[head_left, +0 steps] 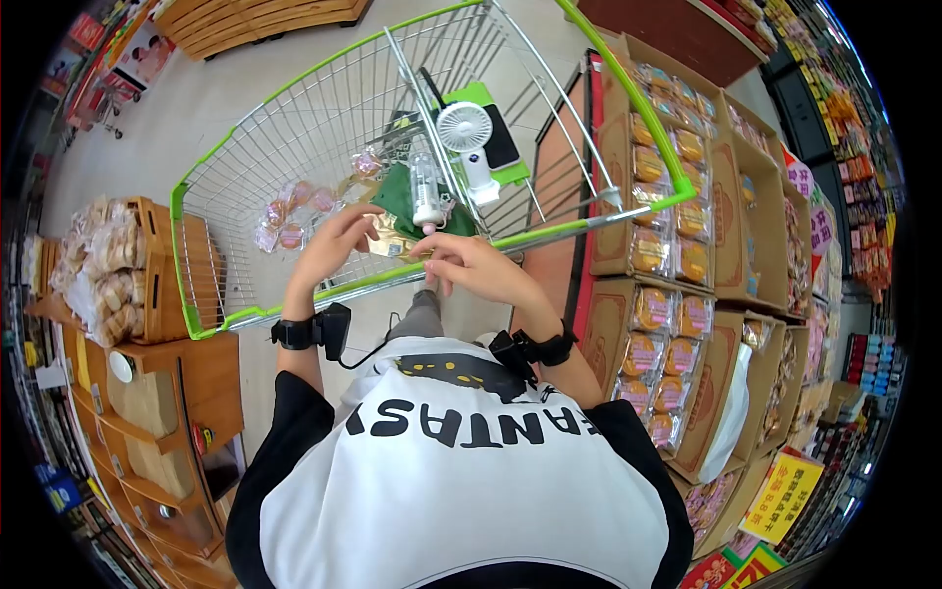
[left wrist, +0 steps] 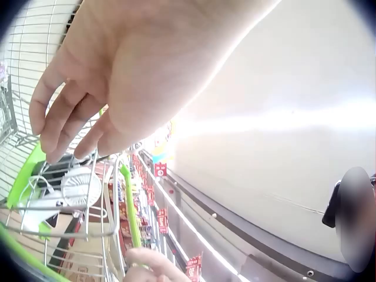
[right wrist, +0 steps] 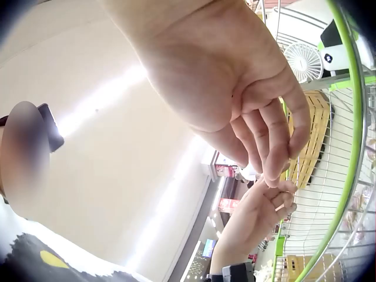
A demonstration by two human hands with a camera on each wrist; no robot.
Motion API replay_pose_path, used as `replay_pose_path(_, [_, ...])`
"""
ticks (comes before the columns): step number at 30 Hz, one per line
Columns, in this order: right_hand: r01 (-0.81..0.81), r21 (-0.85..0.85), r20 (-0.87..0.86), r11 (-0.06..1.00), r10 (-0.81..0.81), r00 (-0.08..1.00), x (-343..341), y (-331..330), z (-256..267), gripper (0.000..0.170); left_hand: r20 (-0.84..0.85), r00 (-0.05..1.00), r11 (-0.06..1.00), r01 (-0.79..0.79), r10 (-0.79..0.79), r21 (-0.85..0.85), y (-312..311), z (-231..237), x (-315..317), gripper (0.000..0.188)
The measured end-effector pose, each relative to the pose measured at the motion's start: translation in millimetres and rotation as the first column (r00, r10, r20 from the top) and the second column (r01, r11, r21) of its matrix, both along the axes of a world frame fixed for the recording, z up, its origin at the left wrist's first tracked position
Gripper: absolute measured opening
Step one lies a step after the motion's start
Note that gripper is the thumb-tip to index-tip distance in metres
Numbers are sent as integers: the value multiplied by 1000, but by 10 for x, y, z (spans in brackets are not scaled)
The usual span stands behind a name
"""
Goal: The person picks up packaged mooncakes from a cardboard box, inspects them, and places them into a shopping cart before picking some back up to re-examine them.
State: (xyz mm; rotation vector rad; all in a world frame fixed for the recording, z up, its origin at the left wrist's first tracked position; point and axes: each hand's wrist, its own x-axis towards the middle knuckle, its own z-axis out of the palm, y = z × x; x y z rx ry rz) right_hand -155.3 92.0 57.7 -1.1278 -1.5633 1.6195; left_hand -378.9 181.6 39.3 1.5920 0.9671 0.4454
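A shopping cart [head_left: 245, 312] with green trim stands in front of the person. Over its near rail, the left hand [head_left: 339, 240] hovers with loosely bent fingers and nothing in them. Close beside it, the right hand [head_left: 471, 265] also hangs loose and holds nothing, as its bare palm [right wrist: 217, 76] shows in the right wrist view. Below the hands, the basket carries a clear bottle [head_left: 424, 187], a green bag [head_left: 395, 201] and several wrapped packs [head_left: 294, 206]. A white handheld fan [head_left: 464, 128] and a phone [head_left: 500, 137] lie at the cart's green child-seat panel [head_left: 461, 95].
Cartons of packaged cakes [head_left: 653, 250] line the right side. To the left stand a wooden crate of bagged bread [head_left: 108, 285] and a wooden shelf unit [head_left: 211, 383]. Another wooden display [head_left: 255, 20] is beyond the cart, across the pale floor [head_left: 324, 69].
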Motion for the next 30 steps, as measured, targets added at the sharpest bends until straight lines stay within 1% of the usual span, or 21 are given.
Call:
replay_pose_path(1, [-12,-5,0,1000,12,1000,-36,61,-18,27,0,1000,1000,-12,12,-5,81,-29,-81,26])
replay_pose_path(3, [-26,-25,15,999,26,1000,-101,186,-74,26,-22,996,996,-89,88,-20,245,-70,-217,25])
replay_pose_path(4, [-34,-29,17,999,35,999,-130,245,-88,26,-5,994,993,-112,112,-33,337,-126,-282,25])
replay_pose_path(6, [-47,-44,-21,998,46,999,-183,366,-108,25,-7,989,988,-147,147,-52,498,-171,-385,25])
replay_pose_path(8, [-55,-48,-19,997,54,998,-246,499,-112,25,-14,981,977,-194,194,-87,655,-209,-448,25])
replay_pose_path(11, [-67,-43,-21,997,67,998,-358,711,-164,24,-65,978,977,-204,200,-57,888,-249,-499,25])
replay_pose_path(15, [-99,-53,-31,994,97,995,-497,1025,-326,23,-106,974,974,-209,200,-83,1200,-426,-535,27])
replay_pose_path(17, [-94,-74,-16,993,93,996,-566,1177,-369,23,-142,977,970,-182,159,-161,1368,-699,-561,27])
replay_pose_path(19, [-48,-75,-3,996,48,999,-634,1323,-497,22,-172,974,964,-182,149,-196,1481,-1030,-558,27])
replay_pose_path(21, [-49,-100,6,994,49,999,-686,1457,-645,22,-200,970,956,-181,135,-231,1565,-1409,-544,27])
replay_pose_path(23, [-48,-126,16,991,50,999,-725,1551,-772,22,-180,970,867,-227,162,-443,1616,-1793,-527,28])
replay_pose_path(24, [-30,-150,22,988,34,999,-737,1592,-825,22,-179,971,864,-226,161,-449,1642,-1956,-523,28])
replay_pose_path(26, [-12,-181,30,983,17,999,-761,1643,-958,22,-170,961,798,-277,219,-536,1680,-2235,-517,28])
replay_pose_path(27, [12,-183,39,983,-5,999,-778,1656,-1014,22,-170,961,793,-275,218,-543,1706,-2346,-510,28])
replay_pose_path(29, [36,-195,50,980,-27,998,-795,1675,-1119,22,-212,944,752,-328,252,-571,1758,-2568,-504,26])
replay_pose_path(30, [57,-230,56,971,-45,997,-808,1679,-1144,21,-213,945,746,-328,250,-580,1778,-2666,-500,26])
